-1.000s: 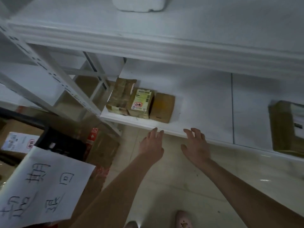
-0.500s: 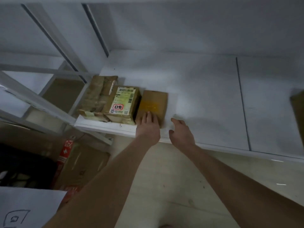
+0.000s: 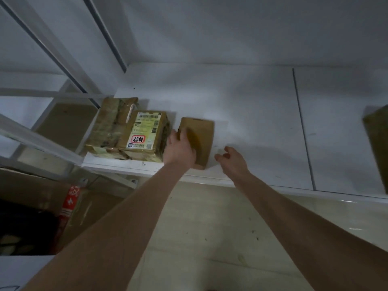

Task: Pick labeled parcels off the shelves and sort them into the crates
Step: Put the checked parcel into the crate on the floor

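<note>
Here, the left hand (image 3: 180, 149) lies on the flat brown cardboard parcel (image 3: 202, 139), its fingers (image 3: 189, 135) spread over the top near the left edge and the thumb down at that edge. The fingers are blurred, so I cannot tell whether they pinch the parcel or only press it. The right hand (image 3: 232, 161) hovers just right of the parcel, not touching it, fingers loosely curled and holding nothing.

The parcel sits near the front of the white metal shelf (image 3: 252, 122), just beside a squat brown box with a white shipping label (image 3: 144, 133). A crumpled, tape-wrapped brown parcel (image 3: 109, 124) touches that box at the shelf's left end. Another brown parcel (image 3: 378, 148) stands well apart at the right border.

Below left, a dark crate (image 3: 25, 227) holds something too dim to make out, next to a cardboard carton with red tape (image 3: 84, 211).

The held parcel is thin and plain, with no label showing on top.
</note>
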